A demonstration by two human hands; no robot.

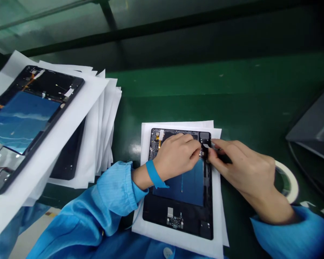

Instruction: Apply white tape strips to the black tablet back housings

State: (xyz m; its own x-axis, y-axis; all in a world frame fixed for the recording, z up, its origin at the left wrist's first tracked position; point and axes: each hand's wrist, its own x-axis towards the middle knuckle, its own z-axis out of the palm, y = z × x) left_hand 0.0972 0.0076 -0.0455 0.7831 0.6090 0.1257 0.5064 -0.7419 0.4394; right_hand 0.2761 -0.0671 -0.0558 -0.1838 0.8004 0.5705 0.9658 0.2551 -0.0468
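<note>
An opened tablet (183,216) lies on white paper sheets (151,233) before me, its blue battery (194,183) and circuit parts showing. My left hand (178,154) reaches across its upper half, fingers curled in and pinched near the top right corner. What these fingertips hold, if anything, is hidden. A blue band (154,174) circles that wrist. My right hand (240,165) comes in from the right, thumb and forefinger closed on a small white strip (206,146) at the tablet's right edge.
At left stands a stack of white sheets (108,108) with tablets between them; another opened tablet (27,118) lies on top. A roll of tape (293,183) sits beside my right wrist. A grey object (315,122) with a dark cable is at far right on the green table (178,104).
</note>
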